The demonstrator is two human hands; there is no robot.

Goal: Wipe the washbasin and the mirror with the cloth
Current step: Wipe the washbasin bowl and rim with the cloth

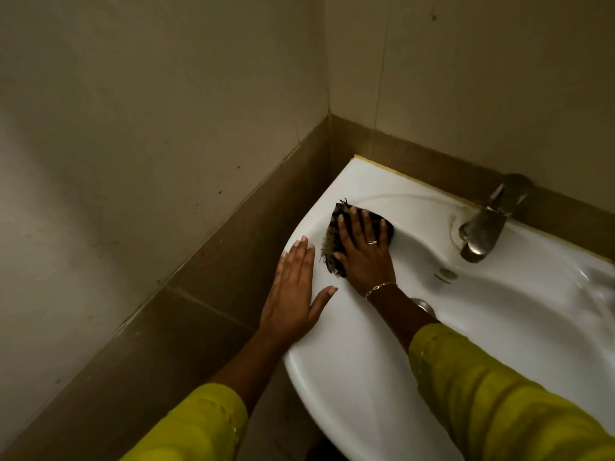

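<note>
Head view: white washbasin (pixel 349 377) fixed in tiled corner, metal tap (pixel 482 227) at back rim. Left hand (pixel 293 294) flat and open on left rim, fingers spread, gripping nothing. Right hand (pixel 364 251) (ring and bracelet worn) splayed flat, pressing dark fringed cloth (pixel 336 234) onto upper-left rim. Mirror out of frame.

Washbasin (pixel 349 371): glossy white ceramic, smooth. Cloth (pixel 336 227): dark woven fabric w/ frayed, rough edges. Tap (pixel 486 224): dull, tarnished metal. Wall tiles (pixel 166 128): matt, speckled.
</note>
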